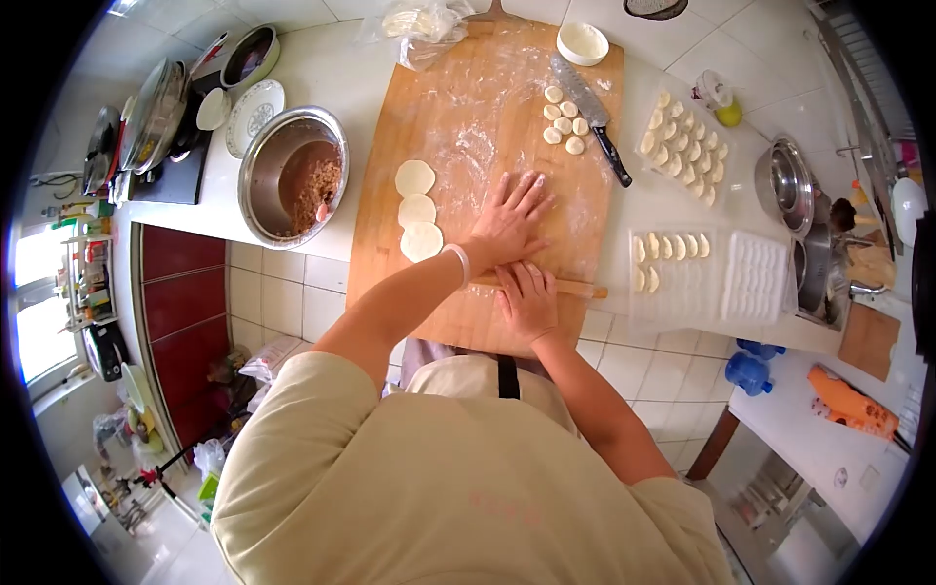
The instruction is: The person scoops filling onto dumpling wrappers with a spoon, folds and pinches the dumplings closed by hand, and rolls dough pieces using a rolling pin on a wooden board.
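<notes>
My left hand (512, 216) lies flat on the floury wooden board (458, 88), fingers spread. Whatever is under its palm is hidden. Just below it, my right hand (530, 300) rests on the wooden rolling pin (583, 290), its fingers bent over the pin near the board's front edge. Three round dough wrappers (417, 212) overlap in a column to the left of my hands. Several small dough pieces (564, 125) sit in a group at the upper right of the board. Beside them lies a kitchen knife (593, 112) with a black handle.
A steel pot (248, 185) holding meat filling (320, 185) stands left of the board. To the right are a tray of dumplings (684, 146), a part-filled tray (673, 292) and a white ridged tray (754, 278). A white bowl (582, 44) sits at the board's back corner.
</notes>
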The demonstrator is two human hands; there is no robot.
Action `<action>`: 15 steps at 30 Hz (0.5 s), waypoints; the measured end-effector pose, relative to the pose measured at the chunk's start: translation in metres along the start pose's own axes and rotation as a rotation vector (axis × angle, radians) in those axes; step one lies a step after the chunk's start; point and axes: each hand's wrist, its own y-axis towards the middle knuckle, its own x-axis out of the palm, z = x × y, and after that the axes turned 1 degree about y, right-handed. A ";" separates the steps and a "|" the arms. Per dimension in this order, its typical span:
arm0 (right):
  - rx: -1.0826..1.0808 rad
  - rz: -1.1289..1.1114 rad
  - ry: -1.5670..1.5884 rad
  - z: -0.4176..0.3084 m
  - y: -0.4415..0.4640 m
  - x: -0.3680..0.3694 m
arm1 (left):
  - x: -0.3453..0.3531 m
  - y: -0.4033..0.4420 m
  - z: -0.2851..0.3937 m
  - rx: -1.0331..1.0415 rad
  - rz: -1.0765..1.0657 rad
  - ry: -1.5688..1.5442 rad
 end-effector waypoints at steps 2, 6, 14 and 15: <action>0.018 -0.010 0.024 0.001 -0.003 0.000 | -0.002 0.000 0.003 -0.030 -0.058 -0.044; 0.082 -0.106 0.074 0.010 -0.001 -0.009 | 0.008 0.008 -0.024 -0.079 -0.024 -0.178; 0.218 -0.014 -0.235 0.035 0.084 0.002 | -0.031 0.001 -0.027 -0.447 -0.389 -0.248; 0.235 0.046 -0.271 0.044 0.099 0.008 | -0.024 0.009 -0.027 -0.474 -0.423 -0.212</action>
